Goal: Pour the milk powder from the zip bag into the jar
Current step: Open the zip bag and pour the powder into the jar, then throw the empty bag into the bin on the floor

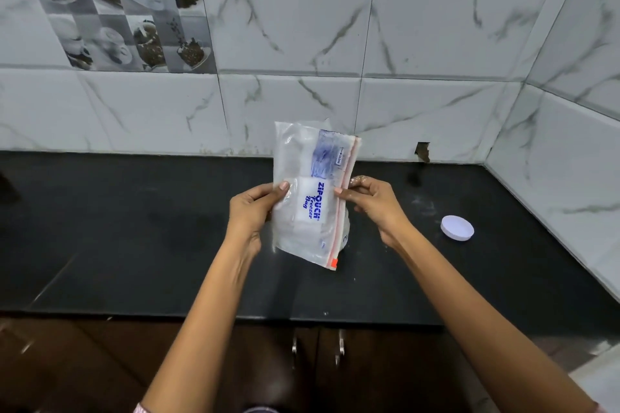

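A clear zip bag (303,157) with blue print and a red zip strip hangs sideways above the black counter, its zip edge to the right. My left hand (251,208) grips the bag's left edge, thumb on the front. My right hand (372,201) pinches the zip strip on the right side; white powder clings to its fingers. The bag looks nearly flat. Behind the bag's lower right corner a small part of the clear jar (345,235) shows; most of it is hidden.
A white round lid (457,228) lies on the black counter (134,228) to the right of my hands. Marble-look tiled walls close the back and the right side. Dark cabinet doors with metal handles (340,345) sit below the counter edge.
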The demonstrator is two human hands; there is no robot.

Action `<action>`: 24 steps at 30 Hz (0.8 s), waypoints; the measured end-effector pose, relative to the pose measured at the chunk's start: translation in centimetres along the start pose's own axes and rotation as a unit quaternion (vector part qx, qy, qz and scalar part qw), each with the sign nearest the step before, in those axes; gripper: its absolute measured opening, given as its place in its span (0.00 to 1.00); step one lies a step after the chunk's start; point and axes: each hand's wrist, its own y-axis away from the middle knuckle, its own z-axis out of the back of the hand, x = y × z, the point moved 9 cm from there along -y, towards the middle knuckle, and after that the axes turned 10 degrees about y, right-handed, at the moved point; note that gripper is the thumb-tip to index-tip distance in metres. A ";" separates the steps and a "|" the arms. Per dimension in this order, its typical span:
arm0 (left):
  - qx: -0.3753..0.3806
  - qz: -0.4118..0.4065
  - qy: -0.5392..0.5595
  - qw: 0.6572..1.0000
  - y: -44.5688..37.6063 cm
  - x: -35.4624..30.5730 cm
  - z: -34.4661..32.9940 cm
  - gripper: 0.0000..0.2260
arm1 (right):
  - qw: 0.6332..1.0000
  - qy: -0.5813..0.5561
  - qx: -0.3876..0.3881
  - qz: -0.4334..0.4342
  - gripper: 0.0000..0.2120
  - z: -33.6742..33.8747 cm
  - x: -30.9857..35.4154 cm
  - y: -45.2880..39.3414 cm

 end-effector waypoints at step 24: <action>-0.279 0.177 -0.038 0.943 23.0 19.8 28.6 0.07 | 0.957 0.202 0.137 -0.157 0.10 -18.8 -22.2 20.2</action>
